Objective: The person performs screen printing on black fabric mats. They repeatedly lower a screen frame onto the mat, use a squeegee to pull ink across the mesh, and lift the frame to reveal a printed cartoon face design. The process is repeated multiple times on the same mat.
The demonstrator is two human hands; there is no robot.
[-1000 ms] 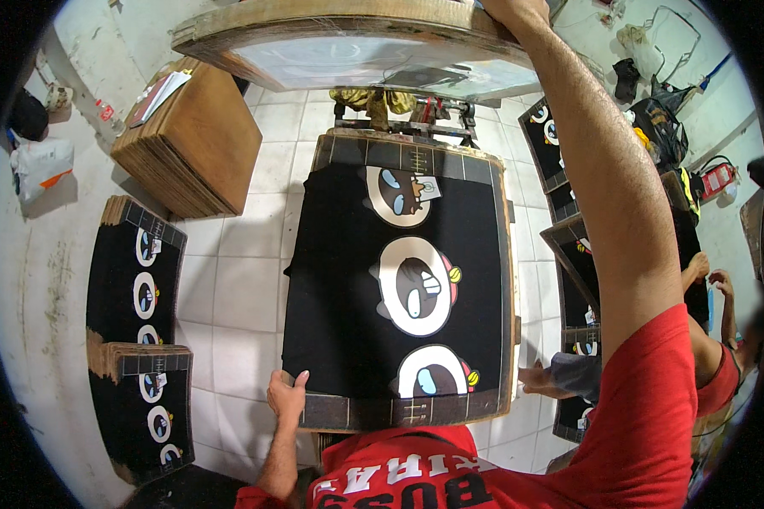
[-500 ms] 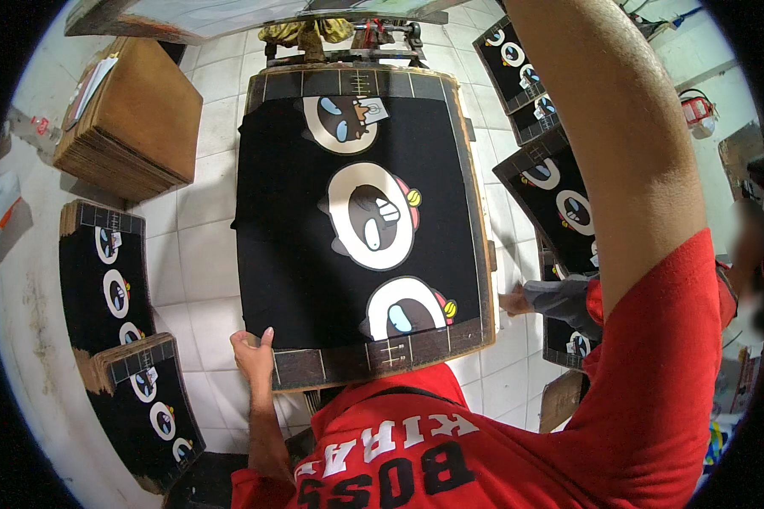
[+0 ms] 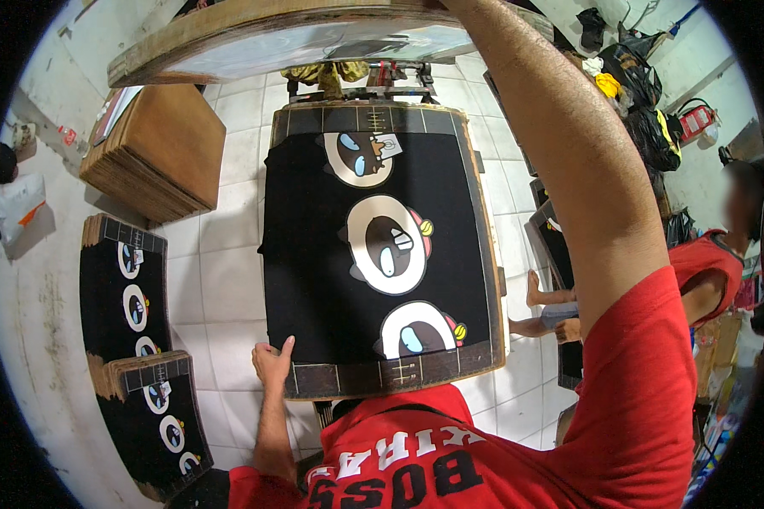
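Observation:
A dark-edged board covered with black fabric lies in front of me. The fabric bears white oval cartoon prints with coloured details, and a small white tag-like piece sits on the farthest print. At the board's near left corner, my left hand grips the edge, thumb on top; its other fingers are partly hidden. My right arm stretches up and forward to a large wooden frame with a pale screen, tilted above the far end. The right hand itself is beyond the picture's upper edge.
Brown boards are stacked at the far left. Closer on the left lie fabric-covered boards with similar prints. A person in red crouches or sits at right, feet near more printed boards. Black bags and a fire extinguisher are behind.
The view has shifted, so the board and the frame appear lower and farther right. More of the frame shows. The person at right has moved, with bare feet now visible. My left hand keeps its grip.

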